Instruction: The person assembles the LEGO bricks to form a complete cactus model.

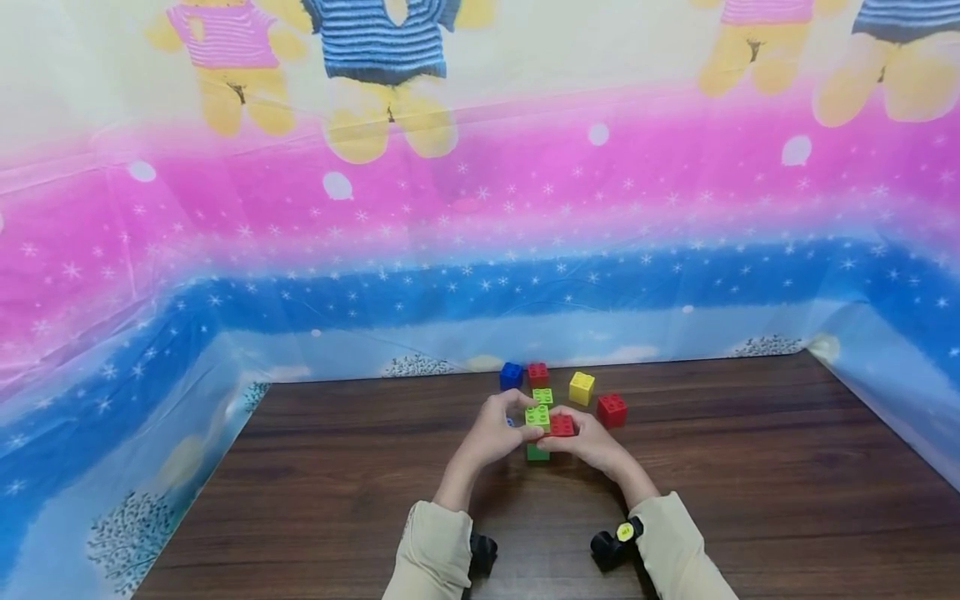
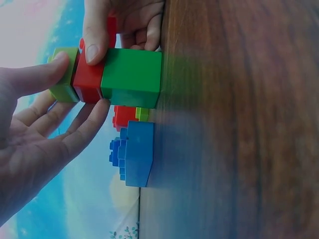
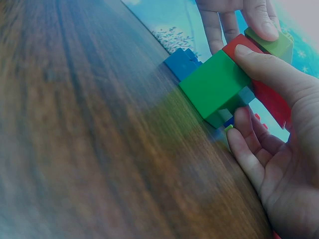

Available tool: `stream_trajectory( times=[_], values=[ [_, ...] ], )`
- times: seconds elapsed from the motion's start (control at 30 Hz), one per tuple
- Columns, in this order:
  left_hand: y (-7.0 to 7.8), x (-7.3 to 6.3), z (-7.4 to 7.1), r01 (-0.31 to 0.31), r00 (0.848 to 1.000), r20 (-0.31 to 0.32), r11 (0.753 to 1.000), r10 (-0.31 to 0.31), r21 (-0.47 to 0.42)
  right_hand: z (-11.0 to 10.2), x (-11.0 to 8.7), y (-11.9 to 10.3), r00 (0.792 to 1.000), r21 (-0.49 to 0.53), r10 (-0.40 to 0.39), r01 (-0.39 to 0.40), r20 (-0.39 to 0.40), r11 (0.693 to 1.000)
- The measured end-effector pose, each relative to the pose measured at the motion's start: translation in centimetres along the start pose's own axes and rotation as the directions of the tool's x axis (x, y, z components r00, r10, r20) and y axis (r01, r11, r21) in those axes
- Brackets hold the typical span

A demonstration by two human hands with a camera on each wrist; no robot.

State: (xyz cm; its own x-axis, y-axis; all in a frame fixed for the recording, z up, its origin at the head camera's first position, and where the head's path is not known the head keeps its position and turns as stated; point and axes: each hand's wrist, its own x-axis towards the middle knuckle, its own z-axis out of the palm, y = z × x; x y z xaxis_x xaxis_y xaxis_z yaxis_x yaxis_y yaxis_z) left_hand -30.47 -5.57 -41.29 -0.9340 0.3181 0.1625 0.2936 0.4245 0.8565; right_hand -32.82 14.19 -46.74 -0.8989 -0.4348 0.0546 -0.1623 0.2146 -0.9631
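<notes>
A small stack of toy building bricks stands on the table between both hands. Its bottom is a green block (image 2: pixel 132 74), close on the wood. Above that lies a red brick (image 1: pixel 562 426) that juts out to the right, with a lime green brick (image 1: pixel 537 417) on top at its left end. My left hand (image 1: pixel 491 429) pinches the lime brick between thumb and fingers, one fingertip reaching down beside the red brick. My right hand (image 1: pixel 592 437) grips the red brick, its thumb (image 3: pixel 259 64) across the near side. In the head view, fingers partly cover the stack.
Behind the stack are a blue brick (image 1: pixel 512 376), a red brick (image 1: pixel 537 375), another lime brick (image 1: pixel 542 397) and a yellow brick (image 1: pixel 581 388). Another red brick (image 1: pixel 612 409) sits right of them. A lighter blue brick (image 2: pixel 139 154) is mostly hidden behind the left hand in the head view.
</notes>
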Motion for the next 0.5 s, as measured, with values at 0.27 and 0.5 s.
stream_trajectory(
  times=[0.27,0.5],
  values=[
    [-0.1,-0.04,-0.06,0.011,1.0,-0.003,1.0,-0.011,-0.028,0.18,-0.06,-0.1,1.0,-0.017,-0.008,0.008,0.005,1.0],
    [0.06,-0.1,0.14,0.009,1.0,-0.029,1.0,-0.01,-0.024,0.28,0.17,0.1,1.0,-0.018,0.007,-0.007,-0.009,1.0]
  ],
)
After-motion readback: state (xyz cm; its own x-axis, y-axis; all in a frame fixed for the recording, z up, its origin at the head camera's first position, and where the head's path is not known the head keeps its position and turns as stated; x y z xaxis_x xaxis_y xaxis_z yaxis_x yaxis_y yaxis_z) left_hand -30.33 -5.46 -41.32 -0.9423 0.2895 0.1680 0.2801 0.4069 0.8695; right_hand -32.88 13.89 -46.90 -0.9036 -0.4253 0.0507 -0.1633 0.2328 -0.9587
